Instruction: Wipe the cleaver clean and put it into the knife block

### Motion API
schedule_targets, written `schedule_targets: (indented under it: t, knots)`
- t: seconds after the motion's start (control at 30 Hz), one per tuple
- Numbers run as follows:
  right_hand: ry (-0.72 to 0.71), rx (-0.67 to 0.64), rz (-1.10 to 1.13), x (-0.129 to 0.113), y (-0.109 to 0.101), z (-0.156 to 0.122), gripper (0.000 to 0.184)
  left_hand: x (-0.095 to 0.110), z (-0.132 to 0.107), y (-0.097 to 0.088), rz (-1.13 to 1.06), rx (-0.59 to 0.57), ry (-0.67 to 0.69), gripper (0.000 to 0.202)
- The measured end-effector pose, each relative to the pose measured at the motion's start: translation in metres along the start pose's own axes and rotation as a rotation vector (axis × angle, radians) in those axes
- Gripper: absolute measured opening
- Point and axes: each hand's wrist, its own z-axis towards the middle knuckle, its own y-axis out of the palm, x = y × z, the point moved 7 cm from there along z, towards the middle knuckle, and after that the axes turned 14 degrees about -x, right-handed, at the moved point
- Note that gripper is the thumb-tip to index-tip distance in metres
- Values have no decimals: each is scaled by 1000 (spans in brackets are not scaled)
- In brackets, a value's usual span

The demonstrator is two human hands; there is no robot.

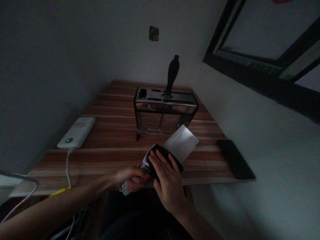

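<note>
A charger (80,132) left of the rack (166,106) has blurred print. My left hand (134,178) clamps a knife (182,142); my parted right fingers (157,164) touch cloth (161,149).

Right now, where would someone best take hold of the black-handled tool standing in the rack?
Probably around the middle of its black handle, coming from above or the near side: it rises freely above the metal-topped rack, tilted slightly right in view.

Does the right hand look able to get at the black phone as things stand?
Probably yes, though it is occupied: the right hand lies over the black pad at the cleaver blade. If it lifts off, nothing visible stands between it and the black phone, which lies uncovered on the table.
</note>
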Motion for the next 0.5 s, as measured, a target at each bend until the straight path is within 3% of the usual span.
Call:
schedule_targets:
  t: [0.2, 0.5]
  knots:
    - [25, 40, -17, 18, -11, 3, 64, 3, -3, 1, -65, 56, 44, 25]
    - [83, 134, -26, 51, -32, 6, 59, 4, -3, 5, -108, 6, 54, 21]
